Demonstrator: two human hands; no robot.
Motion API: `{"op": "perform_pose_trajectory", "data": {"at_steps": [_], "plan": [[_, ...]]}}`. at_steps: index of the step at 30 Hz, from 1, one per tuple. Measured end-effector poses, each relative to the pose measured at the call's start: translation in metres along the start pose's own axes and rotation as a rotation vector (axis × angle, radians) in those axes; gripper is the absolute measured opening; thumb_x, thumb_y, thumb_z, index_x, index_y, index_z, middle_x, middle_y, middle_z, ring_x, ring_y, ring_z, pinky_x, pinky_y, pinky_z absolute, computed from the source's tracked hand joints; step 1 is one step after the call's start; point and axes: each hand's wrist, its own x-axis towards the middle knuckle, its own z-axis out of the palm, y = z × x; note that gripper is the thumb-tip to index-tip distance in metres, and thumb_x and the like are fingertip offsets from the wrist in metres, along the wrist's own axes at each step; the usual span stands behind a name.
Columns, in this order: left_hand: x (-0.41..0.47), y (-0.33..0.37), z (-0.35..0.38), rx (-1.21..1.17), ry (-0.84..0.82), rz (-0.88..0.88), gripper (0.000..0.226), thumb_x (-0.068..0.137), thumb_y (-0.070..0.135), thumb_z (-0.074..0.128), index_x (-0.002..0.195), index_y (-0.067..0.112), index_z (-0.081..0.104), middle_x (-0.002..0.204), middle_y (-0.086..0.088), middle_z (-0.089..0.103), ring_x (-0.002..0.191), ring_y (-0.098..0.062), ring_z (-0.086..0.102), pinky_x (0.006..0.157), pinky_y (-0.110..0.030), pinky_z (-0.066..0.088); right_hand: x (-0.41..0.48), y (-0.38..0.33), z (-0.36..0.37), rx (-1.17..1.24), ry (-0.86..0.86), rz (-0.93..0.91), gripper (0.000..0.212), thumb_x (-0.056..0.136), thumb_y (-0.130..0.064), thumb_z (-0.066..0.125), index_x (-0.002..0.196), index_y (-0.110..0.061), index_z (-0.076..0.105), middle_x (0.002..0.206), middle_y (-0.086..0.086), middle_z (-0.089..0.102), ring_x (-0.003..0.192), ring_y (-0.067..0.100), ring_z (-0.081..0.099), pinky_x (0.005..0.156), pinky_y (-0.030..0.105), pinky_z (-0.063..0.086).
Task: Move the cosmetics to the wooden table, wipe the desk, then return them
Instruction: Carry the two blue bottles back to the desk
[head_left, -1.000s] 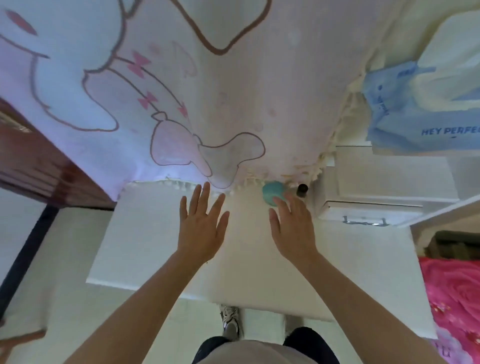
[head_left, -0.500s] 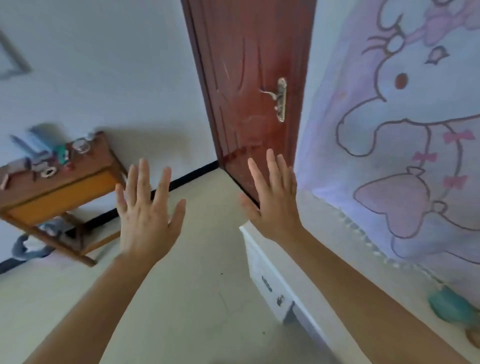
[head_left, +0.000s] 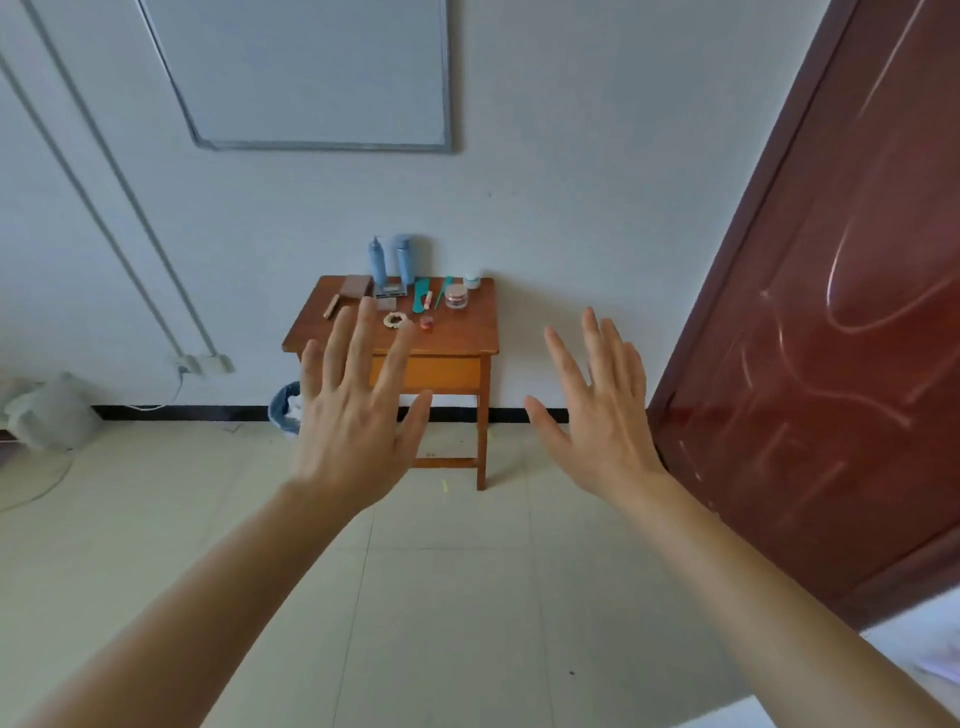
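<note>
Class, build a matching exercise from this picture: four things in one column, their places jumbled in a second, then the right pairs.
1 blue bottles
2 bin
3 door
4 framed board

a on the floor, left of the wooden table
b on the wall above the table
c at the right of the view
d at the back of the tabletop

Pairs: 1-d, 2-a, 3-c, 4-b

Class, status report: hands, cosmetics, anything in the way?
Left hand open, right hand open, both empty. Cosmetics on wooden table ahead. Only floor tiles between.
</note>
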Motion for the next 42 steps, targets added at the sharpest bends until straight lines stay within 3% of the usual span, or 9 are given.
{"op": "perform_pose_trajectory", "data": {"at_steps": [7,17,24,33,37,40,42], "plan": [[0.090,-0.048,0.080,0.039,-0.063,-0.034,0.067,0.098,0.053,0.035,0.154,0.025,0.013,0.163,-0.009,-0.003,0.150,-0.027,-0.007,0.119,-0.055,0.007,0.106,0.021,0.092,0.039,-0.024,-0.009,0.073,0.096,-0.056,0.037,0.157,-0.021,0.016,0.164,0.014,-0.002,0.151,0.034,0.003,0.120,0.055,0.013],[0.305,-0.102,0.196,0.216,-0.292,-0.086,0.069,0.097,0.058,0.023,0.155,0.029,-0.002,0.162,-0.006,-0.015,0.148,-0.025,-0.016,0.120,-0.053,0.001,0.320,0.088,0.229,0.107,-0.177,-0.084,0.080,0.097,-0.049,0.048,0.157,-0.026,0.001,0.164,0.010,-0.014,0.151,0.033,-0.004,0.122,0.050,0.009],[0.394,-0.151,0.268,0.178,-0.365,-0.227,0.068,0.098,0.057,0.028,0.154,0.030,0.001,0.162,-0.002,-0.014,0.149,-0.024,-0.013,0.120,-0.054,0.005,0.436,0.102,0.314,0.103,-0.303,-0.041,0.079,0.097,-0.047,0.050,0.156,-0.026,0.002,0.164,0.010,-0.010,0.151,0.035,0.003,0.121,0.051,0.017],[0.521,-0.248,0.398,0.065,-0.459,-0.211,0.074,0.097,0.057,0.033,0.153,0.030,-0.008,0.161,-0.003,-0.020,0.148,-0.025,-0.016,0.121,-0.051,0.002,0.568,0.119,0.426,0.017,-0.375,-0.007,0.081,0.099,-0.045,0.047,0.156,-0.027,-0.007,0.163,0.010,-0.016,0.152,0.032,-0.003,0.123,0.047,0.013],[0.585,-0.304,0.450,-0.073,-0.493,-0.305,0.082,0.096,0.053,0.043,0.153,0.028,-0.010,0.161,-0.001,-0.020,0.149,-0.025,-0.013,0.119,-0.049,0.005,0.643,0.110,0.477,0.075,-0.413,0.072,0.078,0.099,-0.042,0.049,0.156,-0.029,-0.004,0.165,0.007,-0.004,0.151,0.029,0.013,0.119,0.042,0.025],[0.613,-0.347,0.487,-0.214,-0.495,-0.423,0.084,0.096,0.051,0.047,0.154,0.023,-0.006,0.163,-0.001,-0.011,0.150,-0.025,-0.005,0.118,-0.046,0.009,0.687,0.088,0.517,0.142,-0.444,0.044,0.077,0.099,-0.036,0.052,0.156,-0.031,0.000,0.160,0.006,0.018,0.136,0.024,0.041,0.102,0.033,0.046],[0.625,-0.375,0.514,-0.245,-0.531,-0.443,0.085,0.095,0.052,0.048,0.154,0.021,-0.006,0.163,-0.002,-0.007,0.150,-0.024,-0.003,0.119,-0.043,0.011,0.709,0.071,0.546,0.174,-0.471,0.029,0.077,0.099,-0.034,0.053,0.155,-0.034,0.000,0.156,0.004,0.026,0.127,0.020,0.050,0.092,0.028,0.051]]}}
